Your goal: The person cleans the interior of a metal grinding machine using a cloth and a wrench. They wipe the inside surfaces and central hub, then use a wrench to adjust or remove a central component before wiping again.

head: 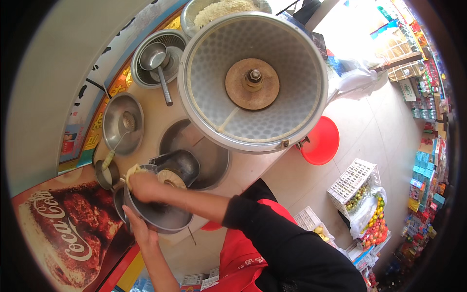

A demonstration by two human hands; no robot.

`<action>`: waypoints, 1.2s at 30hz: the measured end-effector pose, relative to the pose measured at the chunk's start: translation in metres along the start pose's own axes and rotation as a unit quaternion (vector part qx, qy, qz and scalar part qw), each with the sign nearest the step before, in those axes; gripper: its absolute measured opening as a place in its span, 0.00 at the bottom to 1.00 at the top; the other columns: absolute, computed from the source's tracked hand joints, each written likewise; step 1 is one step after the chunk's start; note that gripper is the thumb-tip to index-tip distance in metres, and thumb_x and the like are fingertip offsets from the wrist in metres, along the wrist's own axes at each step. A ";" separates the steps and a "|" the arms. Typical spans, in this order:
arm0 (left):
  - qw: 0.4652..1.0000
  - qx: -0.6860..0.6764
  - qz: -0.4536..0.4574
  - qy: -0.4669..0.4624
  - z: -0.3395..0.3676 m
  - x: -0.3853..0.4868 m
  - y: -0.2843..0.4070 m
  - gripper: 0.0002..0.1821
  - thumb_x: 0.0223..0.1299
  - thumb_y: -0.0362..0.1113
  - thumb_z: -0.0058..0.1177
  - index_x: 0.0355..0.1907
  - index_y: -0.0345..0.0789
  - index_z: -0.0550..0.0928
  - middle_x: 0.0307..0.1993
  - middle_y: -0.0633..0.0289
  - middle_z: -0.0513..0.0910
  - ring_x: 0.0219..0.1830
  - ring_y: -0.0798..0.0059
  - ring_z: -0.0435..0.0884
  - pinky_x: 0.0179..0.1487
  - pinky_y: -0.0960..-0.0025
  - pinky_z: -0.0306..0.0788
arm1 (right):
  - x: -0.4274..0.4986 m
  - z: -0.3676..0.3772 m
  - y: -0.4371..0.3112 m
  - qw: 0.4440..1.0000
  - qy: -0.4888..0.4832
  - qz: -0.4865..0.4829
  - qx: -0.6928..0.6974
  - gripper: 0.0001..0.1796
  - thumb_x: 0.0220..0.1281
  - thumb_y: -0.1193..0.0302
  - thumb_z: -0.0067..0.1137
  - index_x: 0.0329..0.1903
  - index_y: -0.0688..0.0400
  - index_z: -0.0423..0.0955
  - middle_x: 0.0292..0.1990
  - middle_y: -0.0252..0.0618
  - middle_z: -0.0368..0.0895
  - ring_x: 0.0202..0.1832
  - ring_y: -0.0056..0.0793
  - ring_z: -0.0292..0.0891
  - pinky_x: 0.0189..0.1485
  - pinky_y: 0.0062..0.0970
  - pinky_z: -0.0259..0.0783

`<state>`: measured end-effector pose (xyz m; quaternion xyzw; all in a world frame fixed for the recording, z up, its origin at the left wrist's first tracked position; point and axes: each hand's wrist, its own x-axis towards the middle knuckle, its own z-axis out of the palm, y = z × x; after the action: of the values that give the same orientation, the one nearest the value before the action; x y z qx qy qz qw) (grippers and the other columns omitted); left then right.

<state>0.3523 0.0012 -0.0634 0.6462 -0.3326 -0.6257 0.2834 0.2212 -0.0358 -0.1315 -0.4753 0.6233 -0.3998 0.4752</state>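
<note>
In front of me a round grey metal hopper (164, 218) is tilted at the counter's edge. A beige ring-shaped disc (170, 177) shows beside it, partly covered by my right forearm. With my right hand (144, 187) I grip a pale yellow cloth (134, 169) at the hopper's far-left rim; the hand is slightly blurred. My left hand (141, 227) holds the hopper's near left side from outside, and some of its fingers are hidden. Just beyond lies a dark metal scoop-like part (188, 166), over a wide metal basin (215, 175).
A large grinder drum (208, 84) with a brown stone disc (237, 85) stands at centre. Metal bowls (109, 124), a ladle (153, 56) and a small pot (114, 169) line the counter's back. On the floor are a red bucket (326, 146) and produce crates (354, 175).
</note>
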 end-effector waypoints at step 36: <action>0.996 -0.021 0.090 -0.007 0.044 0.008 0.016 0.37 0.60 0.31 0.65 0.71 0.43 0.65 0.61 0.60 0.76 0.61 0.66 0.75 0.65 0.60 0.71 | -0.032 -0.075 0.223 0.989 0.053 0.068 0.120 0.19 0.63 0.67 0.58 0.55 0.60 0.75 0.41 0.36 0.80 0.44 0.20 0.76 0.41 0.26 0.71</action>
<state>0.3075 -0.0125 -0.0582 0.6032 -0.3779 -0.6089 0.3500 0.1040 0.0494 -0.3193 -0.3493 0.6261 -0.4632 0.5210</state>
